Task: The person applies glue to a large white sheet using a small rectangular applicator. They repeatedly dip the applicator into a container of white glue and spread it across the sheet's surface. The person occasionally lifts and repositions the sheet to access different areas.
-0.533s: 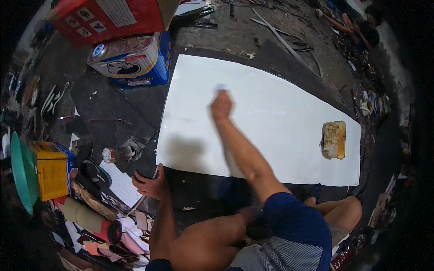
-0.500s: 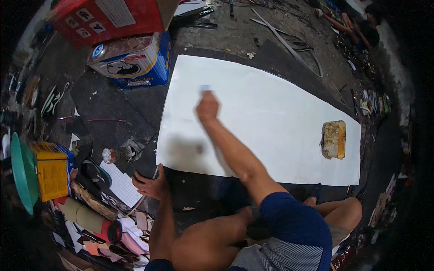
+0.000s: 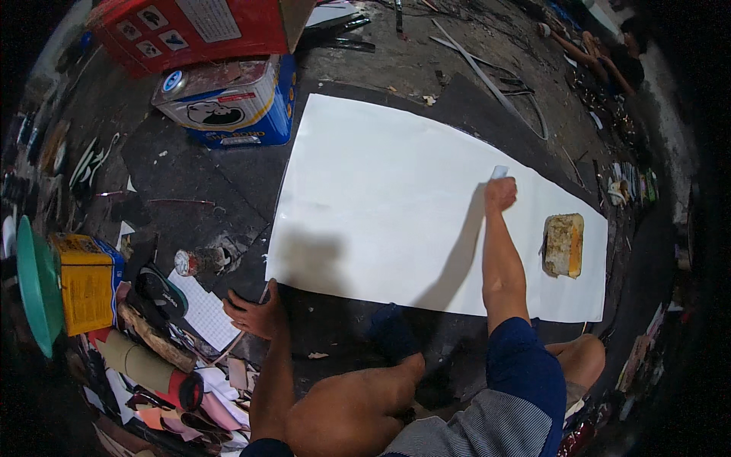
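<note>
A large white sheet [image 3: 381, 206] lies flat on the dark floor in front of me. Over its right part, my right hand [image 3: 500, 196] is closed round a small, pale, flat piece like a spreader [image 3: 499, 172], whose end sticks out beyond the fist. My left hand [image 3: 257, 312] rests by the sheet's near left corner, fingers spread and thumb at the edge, holding nothing visible. On the sheet's right end sits a crusted, off-white and yellow box-shaped container [image 3: 563, 245]; its contents cannot be made out.
At far left, a red box [image 3: 198, 30] sits on a blue and white metal can [image 3: 228, 107]. Left of me are a yellow can [image 3: 87, 286], a green basin [image 3: 36, 286], a smeared jar [image 3: 199, 261] and scraps [image 3: 217, 396]. Another person [image 3: 601, 57] is at far right.
My right hand has swept across the sheet from its left part to its right part, still gripping the pale piece. My left hand stays at the corner.
</note>
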A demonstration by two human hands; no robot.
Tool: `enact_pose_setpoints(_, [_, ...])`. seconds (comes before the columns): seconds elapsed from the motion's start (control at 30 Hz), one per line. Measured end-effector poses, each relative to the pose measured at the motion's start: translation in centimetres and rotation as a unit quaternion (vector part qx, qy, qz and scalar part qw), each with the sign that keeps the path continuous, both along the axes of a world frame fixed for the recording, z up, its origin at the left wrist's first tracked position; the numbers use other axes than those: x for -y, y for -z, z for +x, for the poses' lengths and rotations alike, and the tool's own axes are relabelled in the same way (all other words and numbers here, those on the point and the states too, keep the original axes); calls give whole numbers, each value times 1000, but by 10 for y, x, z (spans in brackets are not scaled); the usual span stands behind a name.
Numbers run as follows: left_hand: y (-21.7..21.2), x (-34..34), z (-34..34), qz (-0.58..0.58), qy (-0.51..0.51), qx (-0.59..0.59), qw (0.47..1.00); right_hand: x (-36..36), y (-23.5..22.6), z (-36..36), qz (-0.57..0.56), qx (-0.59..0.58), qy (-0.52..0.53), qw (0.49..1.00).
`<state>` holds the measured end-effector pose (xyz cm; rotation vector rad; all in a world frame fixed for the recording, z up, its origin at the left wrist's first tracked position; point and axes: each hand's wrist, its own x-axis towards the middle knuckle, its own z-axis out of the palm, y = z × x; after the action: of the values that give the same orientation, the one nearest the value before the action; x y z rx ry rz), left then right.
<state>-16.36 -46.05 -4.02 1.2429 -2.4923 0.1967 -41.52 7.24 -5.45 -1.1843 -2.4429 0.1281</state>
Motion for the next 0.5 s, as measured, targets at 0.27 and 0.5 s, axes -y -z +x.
enact_pose_setpoints(0.27, [-1, -15, -8, 132, 20, -5, 991, 361, 22, -63, -140, -151, -449, 870])
enact_pose_setpoints(0.5, [-3, -20, -13, 146, 20, -20, 989, 261, 33, -110, -172, -77, -414, 890])
